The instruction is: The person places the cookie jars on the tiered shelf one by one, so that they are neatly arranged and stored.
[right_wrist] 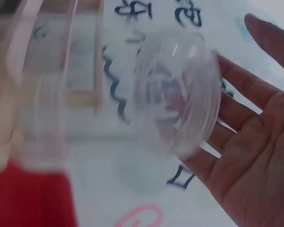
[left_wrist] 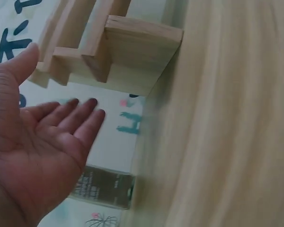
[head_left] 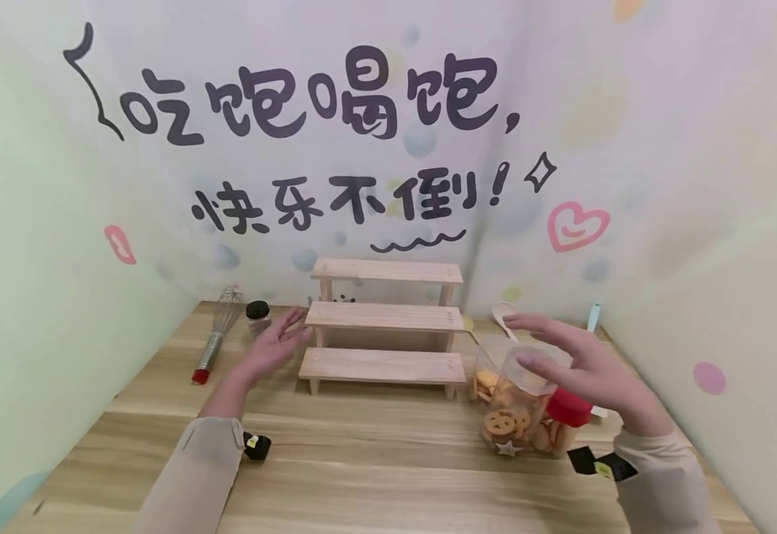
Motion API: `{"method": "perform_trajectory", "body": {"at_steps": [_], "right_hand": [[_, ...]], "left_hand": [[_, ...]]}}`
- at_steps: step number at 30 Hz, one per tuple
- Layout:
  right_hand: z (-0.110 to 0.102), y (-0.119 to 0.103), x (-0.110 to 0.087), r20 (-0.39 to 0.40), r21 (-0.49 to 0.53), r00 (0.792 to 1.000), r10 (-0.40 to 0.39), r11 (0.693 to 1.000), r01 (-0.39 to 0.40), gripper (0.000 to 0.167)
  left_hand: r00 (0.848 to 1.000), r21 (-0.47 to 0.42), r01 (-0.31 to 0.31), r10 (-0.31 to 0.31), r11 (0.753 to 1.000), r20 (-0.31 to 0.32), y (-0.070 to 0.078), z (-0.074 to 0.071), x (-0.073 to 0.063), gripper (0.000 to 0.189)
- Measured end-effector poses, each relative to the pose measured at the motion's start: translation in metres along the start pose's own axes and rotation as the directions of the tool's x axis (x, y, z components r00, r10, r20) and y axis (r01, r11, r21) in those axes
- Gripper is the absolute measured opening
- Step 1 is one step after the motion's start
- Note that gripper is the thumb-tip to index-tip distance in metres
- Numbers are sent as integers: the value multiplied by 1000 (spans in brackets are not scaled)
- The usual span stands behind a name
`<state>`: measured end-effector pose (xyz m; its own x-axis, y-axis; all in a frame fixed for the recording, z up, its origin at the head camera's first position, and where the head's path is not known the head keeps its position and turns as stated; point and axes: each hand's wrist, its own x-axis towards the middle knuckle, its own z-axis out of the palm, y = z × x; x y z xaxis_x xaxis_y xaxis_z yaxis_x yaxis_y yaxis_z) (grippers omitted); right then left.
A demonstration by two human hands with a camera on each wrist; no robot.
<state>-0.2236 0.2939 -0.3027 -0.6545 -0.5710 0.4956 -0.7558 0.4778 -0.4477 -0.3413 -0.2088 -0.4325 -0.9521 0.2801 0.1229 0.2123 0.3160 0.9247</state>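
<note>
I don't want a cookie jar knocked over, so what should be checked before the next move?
1. Right hand free of load: ok, fingers spread, gripping nothing.
2. Clear cookie jar upright on the table: ok.
3. Its lid shut tight: cannot tell, blurred.
4. Left hand free: ok, open beside the wooden step shelf.
5. Shelf steps bare: ok.
6. Red-lidded jar crowding the clear one: not ok, they look pressed together.

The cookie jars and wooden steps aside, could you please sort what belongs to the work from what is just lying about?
In hand:
right hand
clear cookie jar
left hand
stepped wooden shelf

Lying about:
whisk
dark-capped jar
red-lidded jar
spoon
</note>
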Motion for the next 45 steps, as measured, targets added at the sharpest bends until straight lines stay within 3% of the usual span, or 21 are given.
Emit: {"method": "perform_trajectory", "body": {"at_steps": [2, 5, 9, 19, 25, 30, 36, 39, 45], "right_hand": [[-7, 12, -10, 79, 60, 993, 91, 994, -96, 53], [-14, 28, -22, 205, 163, 962, 182, 962, -217, 54], [-17, 43, -28, 314, 269, 922, 227, 910, -316, 64], [-13, 47, -27, 354, 228, 880, 315, 884, -408, 77], [-10, 47, -25, 363, 165, 872, 329, 898, -408, 78], [-9, 46, -25, 378, 193, 863, 336, 883, -428, 75], [-7, 44, -22, 324, 109, 872, 366, 901, -419, 70], [-7, 42, -22, 275, 94, 893, 357, 914, -394, 68], [-8, 39, -21, 161, 257, 955, 248, 924, -283, 61]], "left_hand": [[998, -35, -52, 51, 998, -29, -4, 3, 3, 75], [995, -62, -78, 74, 995, -65, -6, 6, 6, 62], [993, -99, -92, 84, 991, -78, -8, 8, 11, 58], [993, -181, -112, 101, 977, -68, -5, 11, 19, 78], [991, -201, -115, 98, 973, -93, -6, 13, 23, 75], [992, -213, -103, 83, 972, -98, -7, 14, 25, 70], [991, -196, -90, 68, 976, -115, -8, 12, 25, 69], [991, -194, -81, 58, 978, -122, -9, 11, 25, 69], [990, -218, -74, 45, 973, -135, -8, 13, 25, 67]]}}
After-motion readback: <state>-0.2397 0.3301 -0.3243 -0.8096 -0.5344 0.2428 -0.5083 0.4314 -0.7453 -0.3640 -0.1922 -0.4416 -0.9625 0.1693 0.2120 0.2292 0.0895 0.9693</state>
